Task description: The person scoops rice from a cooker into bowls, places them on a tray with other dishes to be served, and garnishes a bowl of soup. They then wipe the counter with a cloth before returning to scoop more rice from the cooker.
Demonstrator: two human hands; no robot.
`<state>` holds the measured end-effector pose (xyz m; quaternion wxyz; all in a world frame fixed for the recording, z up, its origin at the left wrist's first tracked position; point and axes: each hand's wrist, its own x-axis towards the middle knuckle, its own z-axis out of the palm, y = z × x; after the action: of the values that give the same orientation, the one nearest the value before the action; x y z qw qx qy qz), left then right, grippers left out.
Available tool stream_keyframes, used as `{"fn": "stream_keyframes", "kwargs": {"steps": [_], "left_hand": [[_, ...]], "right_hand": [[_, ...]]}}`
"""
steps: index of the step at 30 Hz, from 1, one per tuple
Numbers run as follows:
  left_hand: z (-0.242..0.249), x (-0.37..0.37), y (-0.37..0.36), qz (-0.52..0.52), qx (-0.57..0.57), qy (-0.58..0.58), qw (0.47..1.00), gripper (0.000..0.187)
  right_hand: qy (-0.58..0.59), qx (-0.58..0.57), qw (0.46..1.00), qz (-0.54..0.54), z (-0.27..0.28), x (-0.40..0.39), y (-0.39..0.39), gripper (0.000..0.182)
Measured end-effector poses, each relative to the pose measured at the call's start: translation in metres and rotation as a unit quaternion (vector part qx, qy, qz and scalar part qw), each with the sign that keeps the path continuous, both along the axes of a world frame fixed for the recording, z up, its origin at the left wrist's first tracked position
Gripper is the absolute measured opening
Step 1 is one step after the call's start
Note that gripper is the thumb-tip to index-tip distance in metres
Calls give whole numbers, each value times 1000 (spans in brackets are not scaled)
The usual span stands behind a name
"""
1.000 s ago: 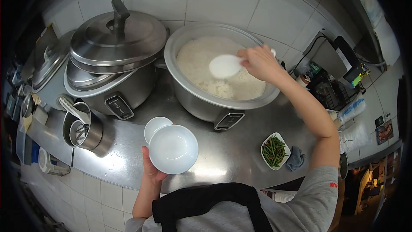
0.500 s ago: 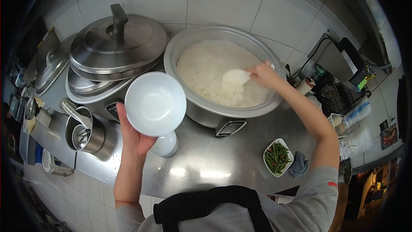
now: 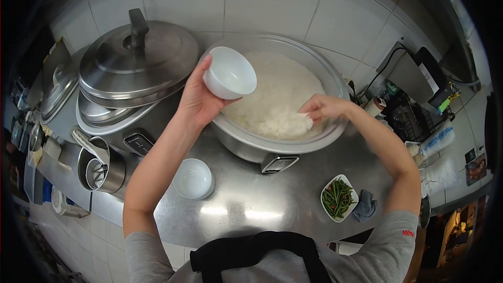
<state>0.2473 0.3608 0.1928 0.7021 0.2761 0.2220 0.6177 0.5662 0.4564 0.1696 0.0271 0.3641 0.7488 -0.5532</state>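
My left hand holds an empty white bowl, tilted, over the left edge of the large rice cooker. White rice fills much of the cooker's pot. Near the pot's right front side, my right hand is closed round the handle of a rice paddle, whose blade is covered by a heap of rice. Another white bowl stands on the steel counter below my left hand.
To the left are a second cooker with stacked metal lids and a metal pot with utensils. A dish of green beans and a grey cloth lie at the right. Behind them stands a black rack.
My left hand has moved the bowl up and right to the cooker's edge, tilting it. My right hand has come lower and nearer, and the paddle has gone into the rice.
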Motion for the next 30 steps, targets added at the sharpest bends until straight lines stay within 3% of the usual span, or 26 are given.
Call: {"fn": "stream_keyframes", "kwargs": {"steps": [7, 9, 12, 16, 18, 19, 21, 22, 24, 28, 30], "left_hand": [[-11, 36, 28, -15, -49, 42, 998, 74], [-10, 50, 30, -39, -36, -12, 999, 79], [-8, 61, 37, -32, -36, -48, 998, 86], [-13, 48, 42, -13, -43, -53, 998, 88], [-7, 34, 32, 9, -36, -40, 999, 87], [-6, 27, 30, 12, -36, -39, 999, 87], [-4, 16, 25, 19, -40, -56, 997, 84], [-2, 13, 22, 23, -40, -56, 997, 84], [0, 5, 17, 25, -39, -51, 998, 78], [0, -4, 10, 26, -47, -52, 997, 77], [1, -4, 7, 20, -41, -36, 998, 77]], "right_hand": [[49, 226, 969, -81, 85, -22, 27, 27], [78, 270, 955, -98, 90, -42, 19, 27], [44, 589, 806, -35, 77, -68, -13, 26], [130, 575, 799, -123, 69, -76, -16, 26], [-85, 530, 827, -168, 46, -64, 10, 32], [-82, 531, 827, -166, 22, -58, 20, 32], [-73, 513, 854, -45, -13, -55, 27, 37], [-71, 513, 855, -42, -19, -57, 23, 37], [28, 430, 901, 51, -28, -61, 13, 44], [55, 400, 909, 103, -19, -50, -8, 42], [-31, 281, 955, 86, -10, -43, -25, 37]]}}
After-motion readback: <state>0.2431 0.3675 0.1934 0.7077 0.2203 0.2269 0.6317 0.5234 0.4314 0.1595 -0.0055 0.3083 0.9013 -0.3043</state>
